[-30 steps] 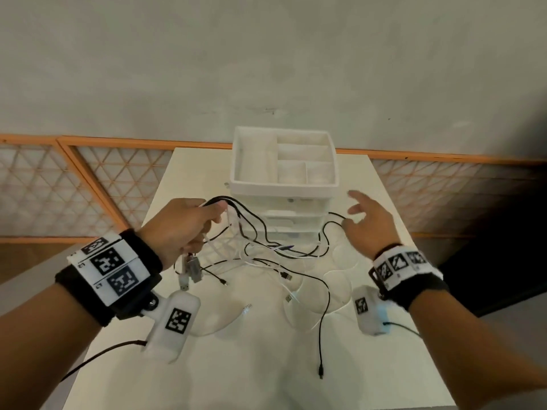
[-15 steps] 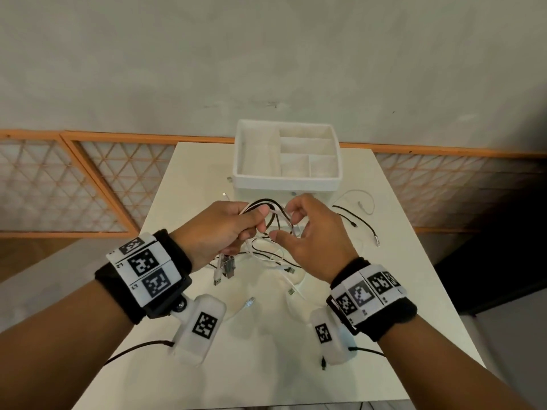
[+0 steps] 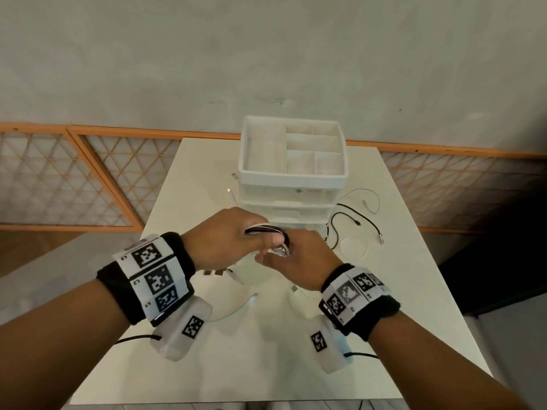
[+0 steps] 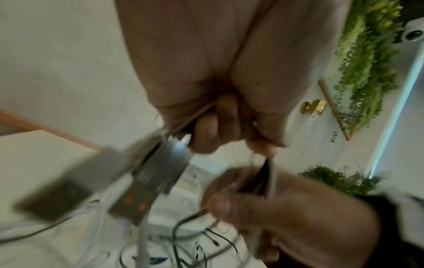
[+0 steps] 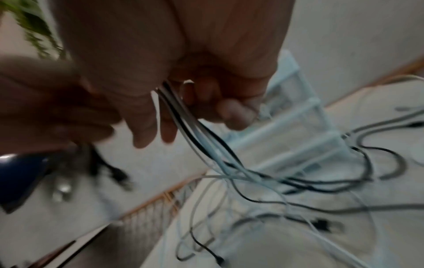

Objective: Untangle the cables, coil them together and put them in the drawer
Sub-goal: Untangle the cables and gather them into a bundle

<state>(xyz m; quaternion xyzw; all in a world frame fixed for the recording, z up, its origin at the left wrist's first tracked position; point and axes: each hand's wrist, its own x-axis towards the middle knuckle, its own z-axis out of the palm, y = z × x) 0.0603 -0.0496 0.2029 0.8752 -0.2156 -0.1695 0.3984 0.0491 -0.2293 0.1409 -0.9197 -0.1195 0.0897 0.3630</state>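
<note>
The left hand (image 3: 225, 238) is curled round a bunch of black and white cables (image 3: 266, 231), gripping them above the table (image 3: 207, 173) in front of the drawer unit (image 3: 293, 184). The right hand (image 3: 299, 258) sits just beside it, touching it, fingers also closed on the same bunch where the strands bend downward. In the right wrist view the fingers (image 5: 229, 108) pinch several strands that fan out below into loose loops on the table. The left wrist view is blurred; what look like USB plugs (image 4: 160, 166) dangle from the left fist, though this is hard to make out.

Loose ends trail to the right of the unit: a black cable (image 3: 352, 220) and a white cable (image 3: 367, 196) lie on the table there. More white ends and plugs lie under and between the wrists. The unit's top tray (image 3: 296, 176) is divided into compartments; its drawers are closed.
</note>
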